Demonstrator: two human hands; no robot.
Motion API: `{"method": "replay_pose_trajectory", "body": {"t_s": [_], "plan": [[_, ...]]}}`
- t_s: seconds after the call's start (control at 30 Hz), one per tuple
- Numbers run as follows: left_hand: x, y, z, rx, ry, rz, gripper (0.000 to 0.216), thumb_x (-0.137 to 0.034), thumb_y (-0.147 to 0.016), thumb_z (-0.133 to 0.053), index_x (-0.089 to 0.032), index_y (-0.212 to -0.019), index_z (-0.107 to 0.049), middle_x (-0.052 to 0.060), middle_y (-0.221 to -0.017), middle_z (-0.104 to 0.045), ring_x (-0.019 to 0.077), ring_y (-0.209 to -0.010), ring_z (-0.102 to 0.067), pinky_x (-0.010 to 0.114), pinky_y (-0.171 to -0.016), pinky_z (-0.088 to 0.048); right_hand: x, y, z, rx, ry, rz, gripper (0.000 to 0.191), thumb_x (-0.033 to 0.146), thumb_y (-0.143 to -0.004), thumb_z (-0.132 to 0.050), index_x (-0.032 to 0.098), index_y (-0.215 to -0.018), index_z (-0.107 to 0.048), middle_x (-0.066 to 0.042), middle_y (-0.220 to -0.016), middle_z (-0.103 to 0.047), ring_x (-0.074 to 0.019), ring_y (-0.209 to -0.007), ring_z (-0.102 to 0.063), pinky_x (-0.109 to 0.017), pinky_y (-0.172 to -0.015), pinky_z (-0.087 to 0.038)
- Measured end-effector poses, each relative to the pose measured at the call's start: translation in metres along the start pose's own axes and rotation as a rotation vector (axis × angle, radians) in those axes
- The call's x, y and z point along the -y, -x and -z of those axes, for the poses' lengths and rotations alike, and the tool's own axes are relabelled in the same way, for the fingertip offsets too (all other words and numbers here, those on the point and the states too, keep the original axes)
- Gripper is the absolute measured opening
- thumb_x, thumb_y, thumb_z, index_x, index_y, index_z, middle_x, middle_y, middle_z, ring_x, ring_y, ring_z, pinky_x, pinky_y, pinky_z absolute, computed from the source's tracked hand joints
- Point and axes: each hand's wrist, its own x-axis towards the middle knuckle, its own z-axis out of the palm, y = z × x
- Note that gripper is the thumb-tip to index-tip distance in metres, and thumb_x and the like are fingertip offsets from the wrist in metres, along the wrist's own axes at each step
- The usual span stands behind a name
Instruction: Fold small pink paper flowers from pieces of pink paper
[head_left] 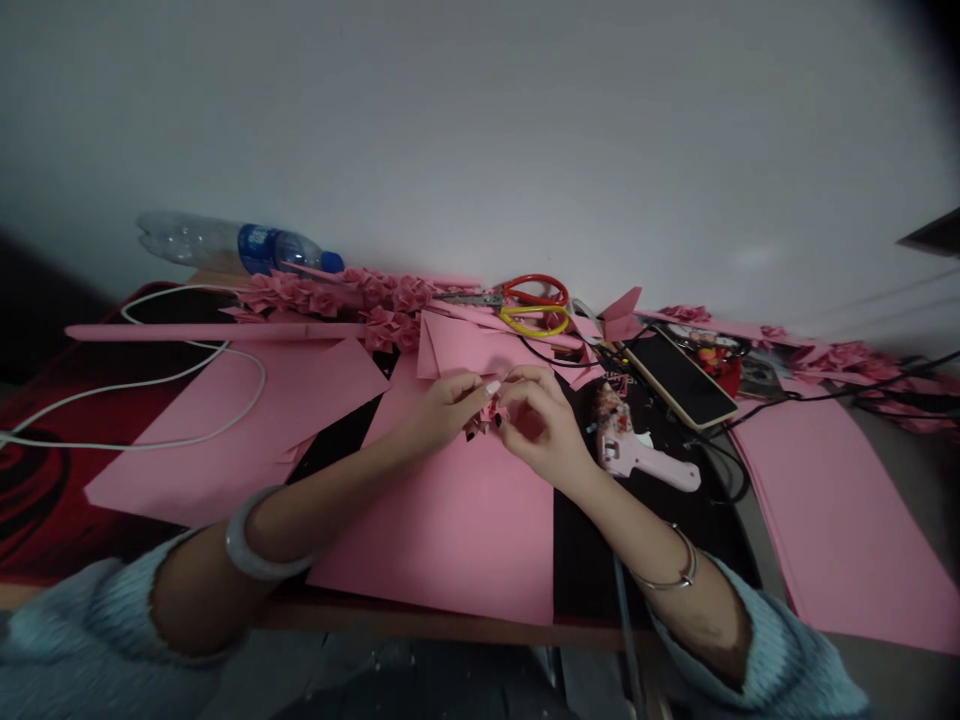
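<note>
Between my fingertips is a small pink paper flower (492,412), partly hidden by the fingers. My left hand (454,408) pinches it from the left side. From the right, my right hand (546,425) has its thumb and fingers curled onto the same flower. Both hands are just above a large sheet of pink paper (457,530) on the table. A folded piece of pink paper (457,345) lies behind the hands. To the right of my right hand rests a pale pink glue gun (649,462), its nozzle end crusted with residue.
Scissors (525,300) with red and yellow handles lie at the back, near finished paper flowers (390,295) and a plastic bottle (259,245). A phone (679,375) and black cables are on the right. Pink sheets (847,510) and a white cable (135,440) flank the work area.
</note>
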Motion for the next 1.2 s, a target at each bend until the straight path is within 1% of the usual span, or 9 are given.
{"method": "replay_pose_trajectory", "body": {"t_s": [0.2,0.33,0.47,0.57,0.67,0.73,0.97,1.13,1.2], "plan": [[-0.0021,-0.001,0.0002,0.01,0.128,0.024,0.028,-0.037,-0.085,-0.062,-0.017,-0.067,-0.054,-0.004,-0.064,-0.05,0.0084,-0.056,-0.044,0.021,-0.054,-0.039,-0.002,-0.0001,0.0,-0.061,-0.006,0.006,0.022,0.006,-0.077,-0.059,0.024,-0.089,-0.059,-0.006,-0.101,-0.054,-0.0236,-0.1,-0.058,-0.042,-0.088,-0.05],[-0.0007,-0.002,0.0007,0.036,0.124,0.037,0.019,-0.032,-0.082,-0.064,-0.016,-0.074,-0.059,-0.004,-0.066,-0.054,0.0078,-0.057,-0.047,0.021,-0.055,-0.041,-0.0033,0.0013,-0.0003,-0.067,-0.016,-0.001,0.022,0.005,-0.077,-0.06,0.023,-0.09,-0.06,-0.006,-0.103,-0.053,-0.0239,-0.102,-0.057,-0.042,-0.088,-0.05],[0.0007,-0.0034,0.0008,0.063,0.134,0.03,0.022,-0.031,-0.087,-0.061,-0.016,-0.071,-0.056,-0.005,-0.062,-0.052,0.0062,-0.054,-0.048,0.019,-0.053,-0.042,-0.0021,0.0023,-0.0005,-0.053,-0.036,-0.023,0.021,0.006,-0.078,-0.06,0.024,-0.089,-0.06,-0.007,-0.104,-0.053,-0.0234,-0.099,-0.057,-0.036,-0.076,-0.052],[0.0,-0.0033,0.0007,0.102,0.195,0.091,0.022,-0.031,-0.089,-0.062,-0.016,-0.075,-0.055,-0.005,-0.067,-0.055,0.0066,-0.056,-0.055,0.02,-0.056,-0.05,-0.0001,0.0023,-0.0005,-0.04,-0.045,-0.014,0.022,0.006,-0.078,-0.06,0.024,-0.091,-0.06,-0.007,-0.106,-0.052,-0.0229,-0.097,-0.057,-0.033,-0.071,-0.052],[-0.0001,-0.0026,0.0012,0.133,0.263,0.155,0.024,-0.035,-0.088,-0.066,-0.016,-0.079,-0.056,-0.003,-0.075,-0.059,0.009,-0.065,-0.063,0.027,-0.067,-0.059,0.0014,0.002,-0.0002,-0.031,-0.035,0.006,0.023,0.006,-0.078,-0.06,0.024,-0.092,-0.06,-0.007,-0.108,-0.052,-0.0231,-0.099,-0.058,-0.035,-0.075,-0.052],[0.0007,-0.0022,0.0018,0.136,0.287,0.171,0.026,-0.037,-0.087,-0.069,-0.016,-0.08,-0.056,-0.002,-0.077,-0.061,0.0098,-0.068,-0.064,0.03,-0.07,-0.06,0.0017,0.0018,0.0,-0.024,-0.023,0.017,0.022,0.007,-0.078,-0.06,0.024,-0.091,-0.059,-0.008,-0.107,-0.053,-0.024,-0.102,-0.057,-0.037,-0.079,-0.052],[0.0011,-0.0028,0.0035,0.159,0.265,0.103,0.033,-0.039,-0.086,-0.069,-0.013,-0.069,-0.058,-0.002,-0.063,-0.059,0.0074,-0.055,-0.059,0.021,-0.057,-0.051,0.0007,0.0016,-0.0004,-0.007,-0.024,0.028,0.023,0.005,-0.074,-0.061,0.024,-0.088,-0.059,-0.007,-0.106,-0.053,-0.0263,-0.105,-0.058,-0.041,-0.086,-0.05],[0.0007,-0.005,0.0044,0.135,0.329,0.144,0.032,-0.042,-0.083,-0.072,-0.012,-0.075,-0.065,-0.001,-0.066,-0.061,0.0083,-0.058,-0.06,0.023,-0.06,-0.052,-0.001,0.0018,-0.0005,-0.013,-0.033,-0.002,0.022,0.007,-0.078,-0.061,0.024,-0.09,-0.06,-0.007,-0.107,-0.053,-0.0251,-0.105,-0.058,-0.042,-0.089,-0.05],[0.0004,-0.0061,0.0053,0.13,0.291,0.118,0.027,-0.037,-0.079,-0.076,-0.012,-0.078,-0.068,-0.001,-0.067,-0.062,0.0083,-0.06,-0.06,0.023,-0.061,-0.052,-0.0019,0.0015,-0.0002,-0.031,-0.014,-0.016,0.021,0.008,-0.079,-0.061,0.024,-0.093,-0.061,-0.007,-0.106,-0.054,-0.0248,-0.105,-0.058,-0.043,-0.091,-0.049]]}}
